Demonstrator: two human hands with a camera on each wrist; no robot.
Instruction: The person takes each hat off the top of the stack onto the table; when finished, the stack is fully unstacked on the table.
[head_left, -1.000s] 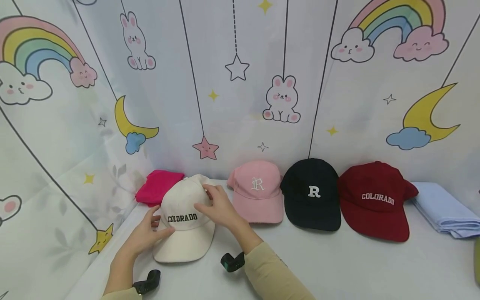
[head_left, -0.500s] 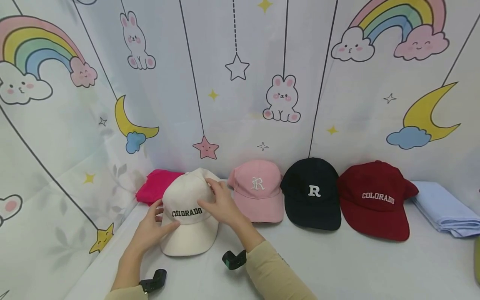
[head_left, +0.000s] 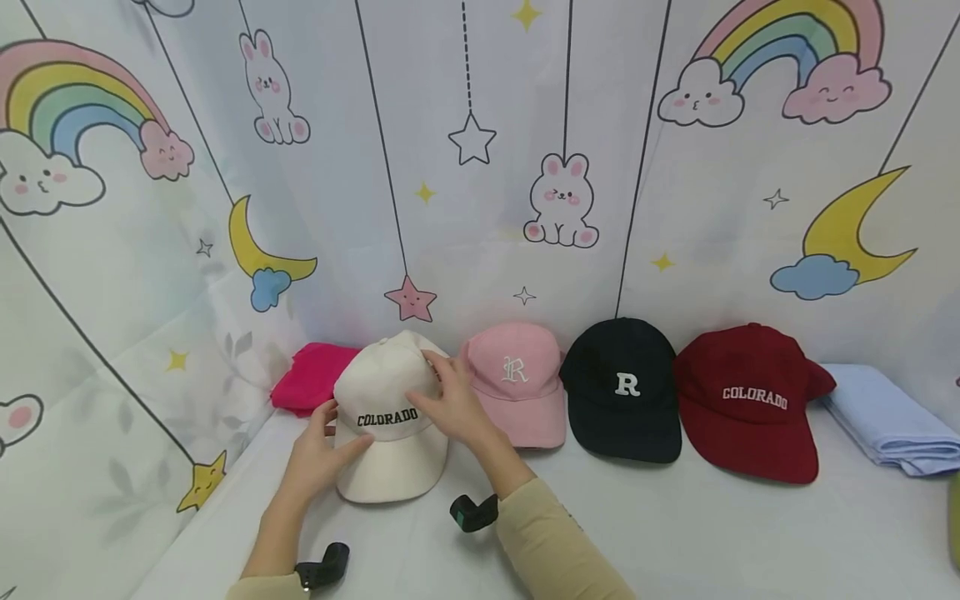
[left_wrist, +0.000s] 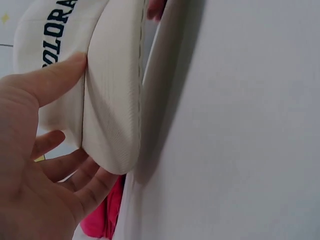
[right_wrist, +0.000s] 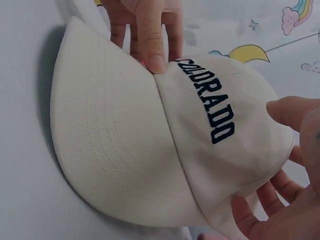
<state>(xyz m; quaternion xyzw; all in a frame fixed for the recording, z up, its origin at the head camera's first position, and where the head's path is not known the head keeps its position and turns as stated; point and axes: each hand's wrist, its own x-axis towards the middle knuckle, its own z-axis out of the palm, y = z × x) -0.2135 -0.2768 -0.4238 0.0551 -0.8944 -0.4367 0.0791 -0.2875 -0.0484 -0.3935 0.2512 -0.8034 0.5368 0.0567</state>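
Note:
A cream baseball cap (head_left: pixel 382 375) with dark COLORADO lettering is between both hands at the left of the table. My left hand (head_left: pixel 315 454) grips its left side, thumb at the seam where brim meets crown, as the left wrist view shows. On the other side my right hand (head_left: pixel 465 408) holds the crown, with the thumb on the front and the fingers around the side and back. In the right wrist view the brim (right_wrist: pixel 100 135) tilts over the white table. A pink cap (head_left: pixel 521 417) sits just beyond my right hand, partly covered by it.
Right of the pink cap stand a black cap (head_left: pixel 626 429) and a dark red cap (head_left: pixel 750 442), then folded light blue cloth (head_left: pixel 892 421). Bright pink cloth (head_left: pixel 307 379) lies behind the cream cap. A cartoon-printed curtain (head_left: pixel 480 225) hangs along the back.
Both hands have carried the cream cap to the right and slightly back, closer to the pink cap. More of the pink cap's left side is covered now. The other caps stay put.

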